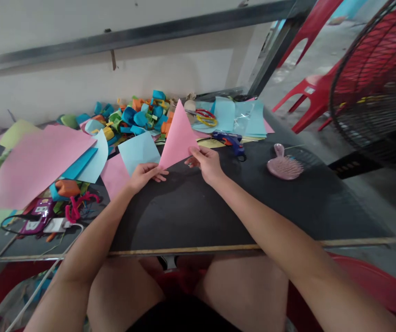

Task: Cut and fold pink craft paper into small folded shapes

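A triangle of pink paper (180, 138) is held up above the dark tabletop, its point facing away from me. My left hand (147, 176) pinches the lower left corner between thumb and fingers. At the lower right corner, my right hand (207, 162) grips the paper the same way. Just behind my left hand lies a light blue sheet (139, 150), partly over another pink sheet (115, 175). A blue glue gun (231, 142) rests to the right of the paper, beyond my right hand.
Folded coloured paper pieces (139, 115) are heaped along the wall. Red-and-yellow-handled scissors (205, 117) lie by blue sheets (225, 113). A pink hairbrush (284, 167) sits at right, near a black fan (378, 87). At left are a large pink sheet (45, 157) and a white cable (75, 240).
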Available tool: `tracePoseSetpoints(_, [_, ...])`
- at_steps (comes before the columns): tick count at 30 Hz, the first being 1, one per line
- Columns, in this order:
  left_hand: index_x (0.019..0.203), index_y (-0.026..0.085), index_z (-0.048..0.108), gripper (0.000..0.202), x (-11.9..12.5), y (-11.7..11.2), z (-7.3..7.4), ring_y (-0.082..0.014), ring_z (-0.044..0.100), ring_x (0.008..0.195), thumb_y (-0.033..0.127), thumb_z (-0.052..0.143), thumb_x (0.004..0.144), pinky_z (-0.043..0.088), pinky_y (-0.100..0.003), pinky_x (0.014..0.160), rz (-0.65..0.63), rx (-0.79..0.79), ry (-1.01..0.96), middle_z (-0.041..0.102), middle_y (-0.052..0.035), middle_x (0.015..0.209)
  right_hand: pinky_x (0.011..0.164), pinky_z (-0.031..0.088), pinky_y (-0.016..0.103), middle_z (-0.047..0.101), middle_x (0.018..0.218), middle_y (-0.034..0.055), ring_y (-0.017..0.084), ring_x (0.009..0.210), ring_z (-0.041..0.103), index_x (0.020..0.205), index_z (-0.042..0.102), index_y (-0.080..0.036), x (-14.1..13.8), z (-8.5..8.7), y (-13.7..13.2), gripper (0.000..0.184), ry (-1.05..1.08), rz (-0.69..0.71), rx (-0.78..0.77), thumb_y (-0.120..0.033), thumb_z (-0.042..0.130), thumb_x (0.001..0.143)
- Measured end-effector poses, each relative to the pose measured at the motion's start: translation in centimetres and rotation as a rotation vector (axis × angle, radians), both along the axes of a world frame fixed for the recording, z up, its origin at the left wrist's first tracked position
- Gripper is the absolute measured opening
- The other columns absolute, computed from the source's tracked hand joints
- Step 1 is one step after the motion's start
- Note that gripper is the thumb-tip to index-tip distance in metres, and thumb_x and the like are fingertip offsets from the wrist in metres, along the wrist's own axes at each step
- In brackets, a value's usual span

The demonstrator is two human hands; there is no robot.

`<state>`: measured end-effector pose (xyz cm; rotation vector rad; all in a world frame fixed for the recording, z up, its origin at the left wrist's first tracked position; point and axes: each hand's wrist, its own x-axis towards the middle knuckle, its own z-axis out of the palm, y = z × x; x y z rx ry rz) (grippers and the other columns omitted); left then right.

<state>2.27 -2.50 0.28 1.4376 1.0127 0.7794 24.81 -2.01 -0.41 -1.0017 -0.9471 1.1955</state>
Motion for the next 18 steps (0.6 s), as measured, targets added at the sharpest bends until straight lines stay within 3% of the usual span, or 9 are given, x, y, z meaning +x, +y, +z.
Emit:
tracePoseSetpoints(5, [0.083, 0.008, 0.073, 0.045, 0.0, 0.0, 0.0, -0.0153, 0.071, 0.065, 0.053, 0.069, 0.078, 0.056, -0.025, 0.062, -0.011, -0.017, -0.031, 0.076, -0.0168, 0.091, 0.039, 0.046, 0.018, 0.060, 0.056, -0.0036, 0.012, 0.047, 0.065, 0.076, 0.066, -0.018, -0.2, -0.5, 0.3, 0.048, -0.013, -0.018, -0.028, -0.058, 0.082, 0.055])
tracePoseSetpoints(18, [0.090, 0.010, 0.070, 0.038, -0.2, 0.2, -0.2, -0.0130, 0.070, 0.062, 0.041, 0.080, 0.070, 0.059, -0.026, 0.064, -0.003, -0.083, 0.009, 0.075, -0.0082, 0.078, 0.039, 0.047, 0.021, 0.059, 0.054, -0.0031, 0.013, 0.045, 0.064, 0.077, 0.065, -0.018, -0.2, -1.2, 0.7, 0.047, -0.076, -0.044, -0.025, -0.060, 0.078, 0.060])
